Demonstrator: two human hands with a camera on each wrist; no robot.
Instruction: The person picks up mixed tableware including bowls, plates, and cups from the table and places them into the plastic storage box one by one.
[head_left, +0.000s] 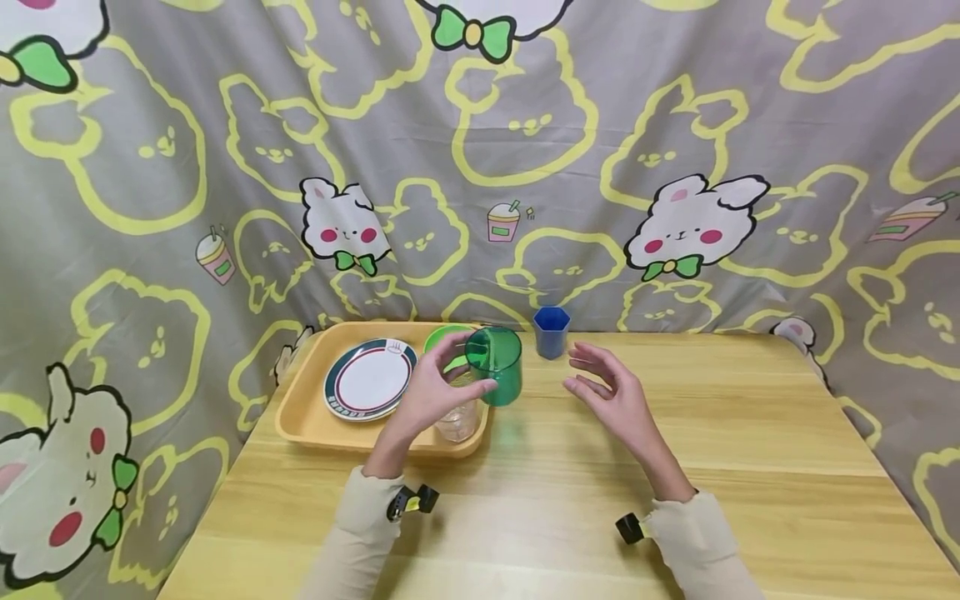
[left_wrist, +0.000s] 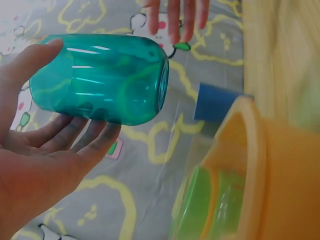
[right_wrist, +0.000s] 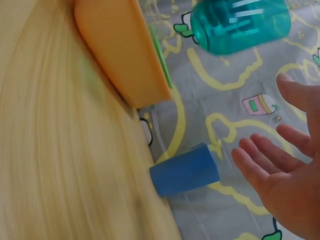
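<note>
My left hand (head_left: 437,385) holds a clear green cup (head_left: 504,371) between thumb and fingers, lifted above the table beside the tray. The left wrist view shows the same green cup (left_wrist: 100,80) with the thumb on one side and the fingers on the other. To the right, my right hand (head_left: 611,390) hovers over the table, fingers loosely bent and nothing in them. A blue hexagonal cup (head_left: 551,335) stands upright at the table's back edge, near the right hand but apart from it.
A yellow-orange tray (head_left: 300,417) sits at the left. In it are a white plate (head_left: 369,379) with a dark green rim, a bright green bowl-like item (head_left: 438,335) and a clear glass (head_left: 457,423), partly hidden by my left hand. A patterned curtain (head_left: 420,167) hangs behind the wooden table (head_left: 555,517).
</note>
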